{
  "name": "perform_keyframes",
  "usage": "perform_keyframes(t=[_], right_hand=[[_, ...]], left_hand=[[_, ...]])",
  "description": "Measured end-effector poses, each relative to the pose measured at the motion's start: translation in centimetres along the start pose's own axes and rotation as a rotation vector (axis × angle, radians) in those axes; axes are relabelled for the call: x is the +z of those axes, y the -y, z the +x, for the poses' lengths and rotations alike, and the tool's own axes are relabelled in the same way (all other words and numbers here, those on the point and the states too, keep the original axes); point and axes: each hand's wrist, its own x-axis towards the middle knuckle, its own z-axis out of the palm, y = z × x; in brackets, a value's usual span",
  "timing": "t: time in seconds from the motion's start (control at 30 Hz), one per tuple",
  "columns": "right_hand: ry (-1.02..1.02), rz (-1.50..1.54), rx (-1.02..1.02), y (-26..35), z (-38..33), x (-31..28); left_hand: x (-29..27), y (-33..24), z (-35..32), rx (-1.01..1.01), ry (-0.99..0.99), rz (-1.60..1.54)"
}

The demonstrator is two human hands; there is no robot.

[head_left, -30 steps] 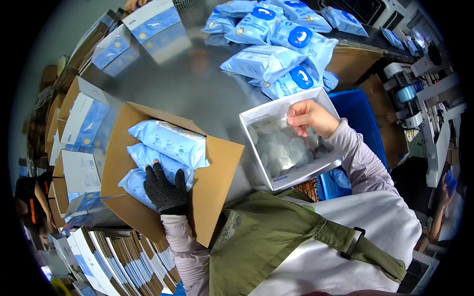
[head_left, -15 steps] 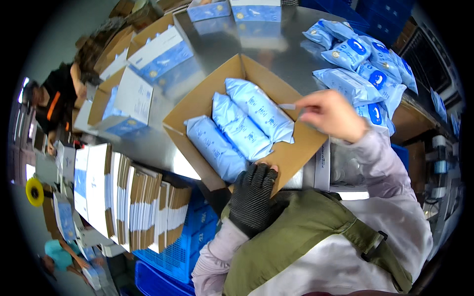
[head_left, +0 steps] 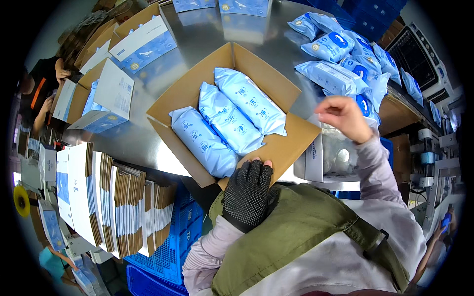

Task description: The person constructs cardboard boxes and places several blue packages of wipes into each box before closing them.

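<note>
- Step, I'd judge: steadying the carton (head_left: 294,140) while my right hand (head_left: 345,118) works; next calls for a light pinch, carton steady.
- Three blue packs (head_left: 231,121) side by side inside carton.
- Left hand (head_left: 245,195), gloved: fingers over near edge; can't tell if gripping.
- Right, bare: fingers curled by white box (head_left: 314,160); can't tell if holding anything.

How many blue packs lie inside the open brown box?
3, side by side in the box: left pack, middle pack, right pack. Any underneath would be hidden.
</note>
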Motion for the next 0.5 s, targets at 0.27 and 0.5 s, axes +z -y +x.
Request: perform_keyframes(t=[0.27, 0.5], right_hand=[[-0.023, -0.428, 0.046, -2.3, -4.0, -1.3], [0.252, -0.049, -0.241, -0.4, 5.2, 12.8]], left_hand=[[-6.3, 3.5, 0.6, -0.101, 0.008, 0.211], [-10.8, 13.5, -1.5, -0.189, -0.367, 0.688]])
